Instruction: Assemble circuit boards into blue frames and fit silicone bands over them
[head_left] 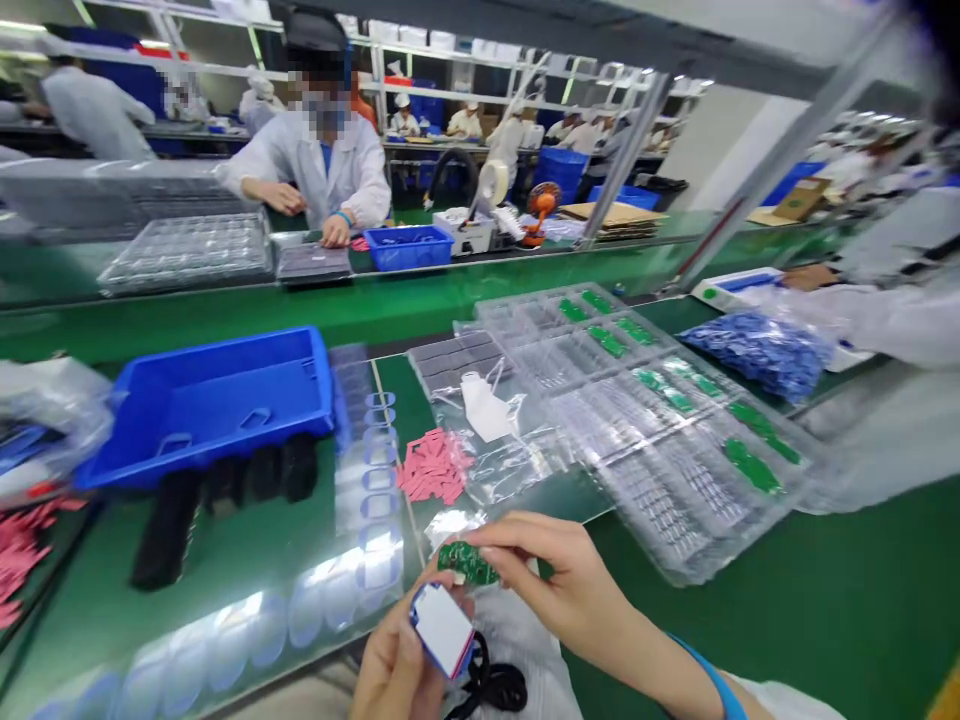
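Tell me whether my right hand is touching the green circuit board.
Touching. The head view shows the right hand with thumb and fingertips closed on the edge of the green circuit board.

A green circuit board (469, 564) is held just beyond a blue-edged piece (442, 628), whose flat white face is tilted

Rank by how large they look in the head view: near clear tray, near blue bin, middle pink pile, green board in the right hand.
1. Near clear tray
2. Near blue bin
3. Middle pink pile
4. Green board
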